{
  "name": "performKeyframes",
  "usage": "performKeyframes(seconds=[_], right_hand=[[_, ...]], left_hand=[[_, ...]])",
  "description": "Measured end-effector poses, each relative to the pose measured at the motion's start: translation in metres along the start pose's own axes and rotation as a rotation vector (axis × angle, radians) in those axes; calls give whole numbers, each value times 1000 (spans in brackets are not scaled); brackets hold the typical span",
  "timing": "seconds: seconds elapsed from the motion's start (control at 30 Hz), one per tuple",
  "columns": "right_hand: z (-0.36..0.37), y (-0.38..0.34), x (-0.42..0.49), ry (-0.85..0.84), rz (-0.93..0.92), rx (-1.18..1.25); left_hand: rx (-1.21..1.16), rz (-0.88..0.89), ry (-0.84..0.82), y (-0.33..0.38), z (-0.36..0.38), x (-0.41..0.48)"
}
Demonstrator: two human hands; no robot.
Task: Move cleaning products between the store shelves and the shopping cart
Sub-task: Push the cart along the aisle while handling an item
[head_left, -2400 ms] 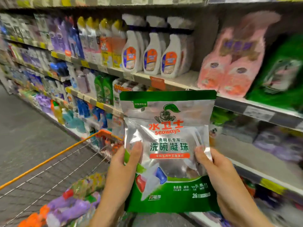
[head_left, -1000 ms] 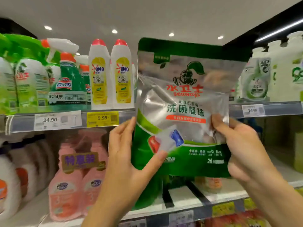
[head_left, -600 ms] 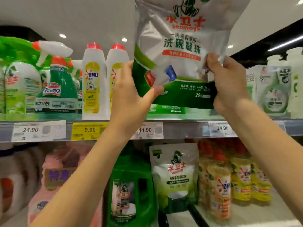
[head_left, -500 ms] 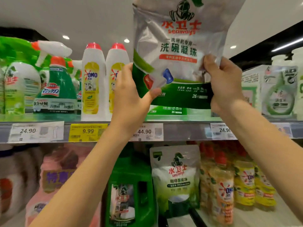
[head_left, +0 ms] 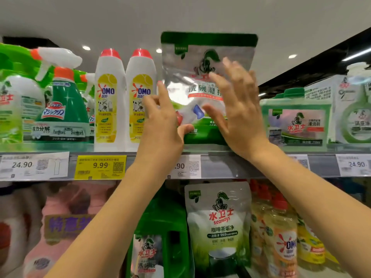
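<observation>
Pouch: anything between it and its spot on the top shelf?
Nothing visible. The pouch already stands at the top shelf edge, between the OMO bottles and a green box. Left hand pinches it; right hand is open.

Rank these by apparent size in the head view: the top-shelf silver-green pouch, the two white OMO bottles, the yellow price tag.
1. pouch
2. left OMO bottle and right OMO bottle: alike, not ranked
3. yellow price tag
</observation>
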State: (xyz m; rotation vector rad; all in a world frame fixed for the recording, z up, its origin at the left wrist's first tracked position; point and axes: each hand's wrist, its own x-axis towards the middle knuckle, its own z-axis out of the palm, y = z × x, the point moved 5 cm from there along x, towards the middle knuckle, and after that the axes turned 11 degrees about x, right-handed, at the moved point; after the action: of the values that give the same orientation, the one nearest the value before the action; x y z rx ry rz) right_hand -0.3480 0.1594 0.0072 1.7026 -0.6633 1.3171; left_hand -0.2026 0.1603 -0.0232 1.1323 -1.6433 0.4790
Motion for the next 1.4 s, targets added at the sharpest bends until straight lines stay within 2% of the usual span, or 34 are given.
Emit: performKeyframes(seconds=[0.07, 0.13, 0.23, 0.3, 0.4, 0.53, 0.67, 0.8, 0.9, 0.97, 1.17, 1.33, 1.4], right_hand=[[13, -1, -1, -233, 45, 97], [19, -1, -9, -455, 191, 187], [10, 9, -17, -651, 423, 288], [3, 10, -15, -738, 475, 307], [2, 7, -11, -823, 495, 310], [7, 6, -4, -960, 526, 287], [21, 0, -9, -1117, 487, 197], [35, -4, -26, -1117, 616, 332], [41, 7, -26, -1067, 744, 381], [43, 13, -25, -1067, 804, 394], [55, 11, -23, -1196, 794, 299], [61, 17, -20, -1047, 732, 221], [62, 18, -21, -1066, 739, 221]], left_hand=[[94, 23, -12, 5, 5, 2], [204, 42, -49, 7, 10, 4], [152, 92, -110, 6, 13, 4], [127, 106, -126, 6, 10, 6], [210, 134, -174, 8, 13, 9], [141, 155, -222, 11, 17, 11], [223, 169, -416, 9, 26, 10], [300, 173, -627, 10, 42, 7], [229, 130, -638, 8, 46, 16], [275, 131, -691, 7, 49, 21], [376, 132, -875, 9, 58, 28], [284, 123, -865, 5, 61, 30], [261, 114, -854, 2, 64, 31]])
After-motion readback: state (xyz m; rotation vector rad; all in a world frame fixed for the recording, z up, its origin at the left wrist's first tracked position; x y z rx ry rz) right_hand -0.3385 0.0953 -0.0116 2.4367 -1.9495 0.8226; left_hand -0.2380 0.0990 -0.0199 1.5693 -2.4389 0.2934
